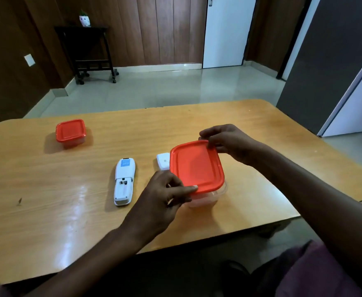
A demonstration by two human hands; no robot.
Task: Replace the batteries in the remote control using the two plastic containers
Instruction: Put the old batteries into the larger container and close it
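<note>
On table (47, 189), white remote (124, 182) lies battery-bay open.

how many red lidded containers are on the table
2. One small container sits closed at the far left of the table; the other container is near the front, with both hands on its lid.

Both hands are crowding the near container (205, 195): the left hand (160, 198) is pinching the front corner of its orange lid (197, 166) and the right hand (229, 142) is gripping the far corner, so that spot is pretty much blocked. The battery cover (163, 160) is sitting just beside the lid's left edge, and the remote (124, 182) is lying a bit further left, leaving only a narrow lane between them. The second container (70, 133) is sitting well apart at far left. The table's (47, 211) near-left stretch is lying wide open.
</note>
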